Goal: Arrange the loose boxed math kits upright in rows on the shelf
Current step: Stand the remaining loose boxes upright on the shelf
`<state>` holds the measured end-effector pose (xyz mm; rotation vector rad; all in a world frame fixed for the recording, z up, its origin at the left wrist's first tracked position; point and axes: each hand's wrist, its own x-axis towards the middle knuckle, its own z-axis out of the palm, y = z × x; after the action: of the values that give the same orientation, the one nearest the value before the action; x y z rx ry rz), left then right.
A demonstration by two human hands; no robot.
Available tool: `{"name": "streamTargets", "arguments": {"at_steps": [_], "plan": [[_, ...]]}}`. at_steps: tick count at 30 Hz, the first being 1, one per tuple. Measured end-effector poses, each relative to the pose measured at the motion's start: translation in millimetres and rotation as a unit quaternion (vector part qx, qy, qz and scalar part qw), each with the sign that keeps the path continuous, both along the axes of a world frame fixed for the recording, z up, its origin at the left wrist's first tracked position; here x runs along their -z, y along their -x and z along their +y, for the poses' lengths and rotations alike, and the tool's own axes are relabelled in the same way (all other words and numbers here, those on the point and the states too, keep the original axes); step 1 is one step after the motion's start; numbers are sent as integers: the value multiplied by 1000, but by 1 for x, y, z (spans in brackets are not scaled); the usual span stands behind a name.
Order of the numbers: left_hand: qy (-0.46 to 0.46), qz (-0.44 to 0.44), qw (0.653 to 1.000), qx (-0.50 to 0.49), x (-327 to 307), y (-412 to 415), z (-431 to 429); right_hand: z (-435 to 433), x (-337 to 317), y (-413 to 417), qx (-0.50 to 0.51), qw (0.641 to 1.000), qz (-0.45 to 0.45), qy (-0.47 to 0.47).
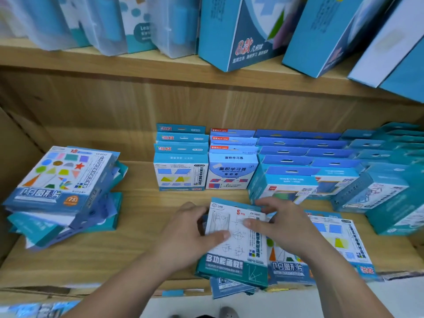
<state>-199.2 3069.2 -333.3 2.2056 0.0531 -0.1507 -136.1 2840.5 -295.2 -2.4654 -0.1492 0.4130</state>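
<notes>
The function-ruler kit lies flat atop loose kits at the shelf's 6 o'clock edge. The left hand pinches its 9 o'clock side, and the right hand clamps its 1 o'clock corner. Upright rows stand at 12 o'clock, and a slumped stack sits at 9.

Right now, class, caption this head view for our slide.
Left hand and right hand grip a function-ruler kit before upright shelf rows.

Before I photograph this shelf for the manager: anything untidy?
The slumped stack of flat blue-and-white shape-kit boxes at the wooden shelf's left is skewed; the loose flat pile gripped by the left hand and right hand overhangs its front edge.
</notes>
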Motion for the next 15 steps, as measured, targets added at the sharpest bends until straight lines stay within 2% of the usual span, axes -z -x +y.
{"name": "streamTargets", "arguments": {"at_steps": [7,10,15], "plan": [[78,3,996,-35,-1,2,10,13,-13,1,18,991,40,-123],[104,-13,994,-34,-8,5,18,23,-21,-4,-10,990,61,-127],[53,-96,993,-48,-29,15,47,53,-33,-10,-50,990,50,-121]]}}
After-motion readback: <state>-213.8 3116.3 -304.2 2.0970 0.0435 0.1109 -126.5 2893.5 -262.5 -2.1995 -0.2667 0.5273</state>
